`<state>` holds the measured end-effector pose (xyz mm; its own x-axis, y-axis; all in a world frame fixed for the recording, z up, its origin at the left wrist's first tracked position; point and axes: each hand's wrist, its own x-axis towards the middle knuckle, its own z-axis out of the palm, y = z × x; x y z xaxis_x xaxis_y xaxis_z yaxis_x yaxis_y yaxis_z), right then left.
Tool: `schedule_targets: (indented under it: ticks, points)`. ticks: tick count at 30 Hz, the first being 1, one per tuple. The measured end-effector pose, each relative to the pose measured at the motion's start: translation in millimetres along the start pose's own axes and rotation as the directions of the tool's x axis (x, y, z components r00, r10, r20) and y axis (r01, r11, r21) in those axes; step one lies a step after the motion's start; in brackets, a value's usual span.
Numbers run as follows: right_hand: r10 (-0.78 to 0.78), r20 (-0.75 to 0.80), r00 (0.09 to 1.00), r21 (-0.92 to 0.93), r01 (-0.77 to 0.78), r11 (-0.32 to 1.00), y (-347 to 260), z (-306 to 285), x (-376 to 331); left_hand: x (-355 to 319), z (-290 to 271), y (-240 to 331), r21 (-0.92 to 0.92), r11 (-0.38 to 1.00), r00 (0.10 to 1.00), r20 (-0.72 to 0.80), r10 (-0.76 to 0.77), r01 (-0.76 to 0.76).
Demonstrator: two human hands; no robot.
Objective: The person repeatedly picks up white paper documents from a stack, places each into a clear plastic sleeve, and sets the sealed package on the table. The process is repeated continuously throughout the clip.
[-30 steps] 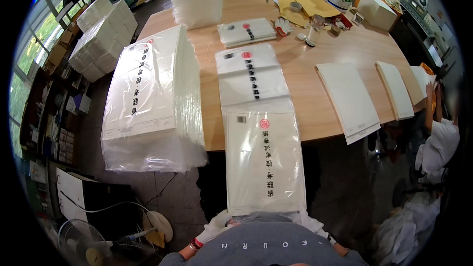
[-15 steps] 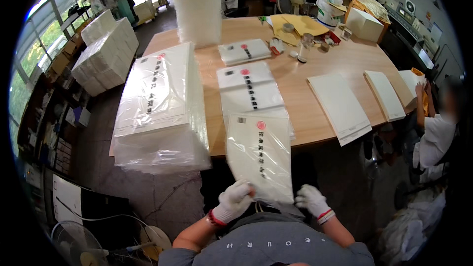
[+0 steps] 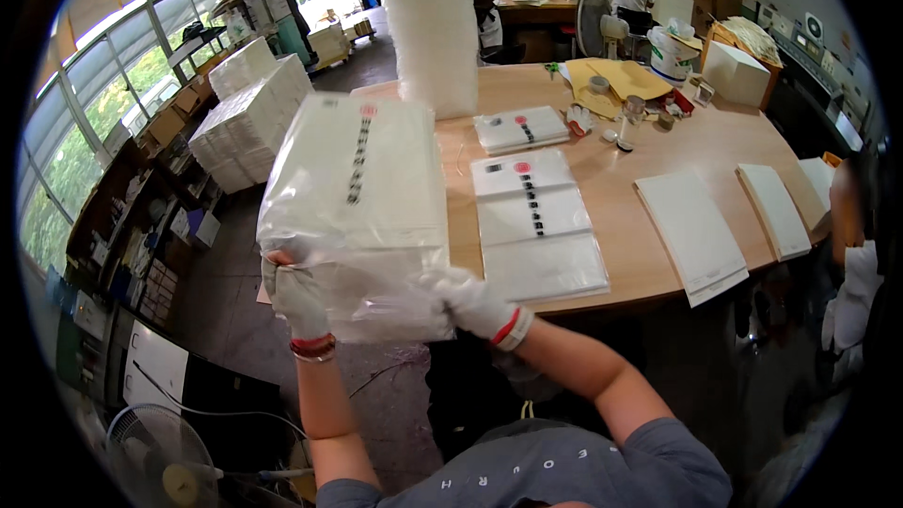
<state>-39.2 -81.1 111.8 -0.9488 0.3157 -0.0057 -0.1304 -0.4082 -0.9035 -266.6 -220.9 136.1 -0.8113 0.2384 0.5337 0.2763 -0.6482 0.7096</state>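
**Hands shifted to the wrapped stack**

At the near left edge of the counter (image 3: 658, 146), the plastic-wrapped stack of white sheets (image 3: 362, 198) was now gripped from below; half a second earlier a single printed sleeve had been handled in front of the body. The left hand (image 3: 296, 296) was closed on the stack's lower left corner, the right hand (image 3: 475, 306) was clamped on the loose film at its lower right, and the bundle seemed to have been tipped up off the edge. Beside it, flat printed sleeves (image 3: 536, 221) were laid in a row, with two white pads (image 3: 691, 235) further right. A fan (image 3: 160, 456) and shelving were crowded below on the left, where room was judged tight
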Motion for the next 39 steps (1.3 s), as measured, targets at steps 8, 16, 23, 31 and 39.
schedule_targets:
  ticks: [8,16,23,31,39]
  points:
    - [0.029,-0.147,0.989,-0.016,-0.032,0.999,63.1,-12.8,-17.9,-82.8,-118.5,-86.1,0.104,0.91,0.857,-0.392,-0.334,0.402]
    - [0.45,-0.558,0.697,0.242,-0.382,0.892,133.9,-113.0,-170.4,-237.2,37.0,-148.4,0.515,0.857,0.531,0.733,-0.425,-0.024]
    - [0.429,-0.671,0.605,0.359,-0.241,0.902,149.9,-136.7,-217.8,-229.0,194.9,-221.3,0.726,0.477,0.659,0.672,-0.339,-0.495]
    - [0.262,-0.665,0.699,0.329,-0.04,0.944,123.4,-188.1,-157.7,-170.1,224.5,-254.9,0.853,0.514,0.262,0.517,-0.815,-0.087]
    - [-0.214,-0.84,0.498,-0.43,-0.372,0.822,38.5,-230.0,-32.6,-185.7,200.3,-309.4,0.641,0.711,0.588,0.706,-0.396,-0.291]
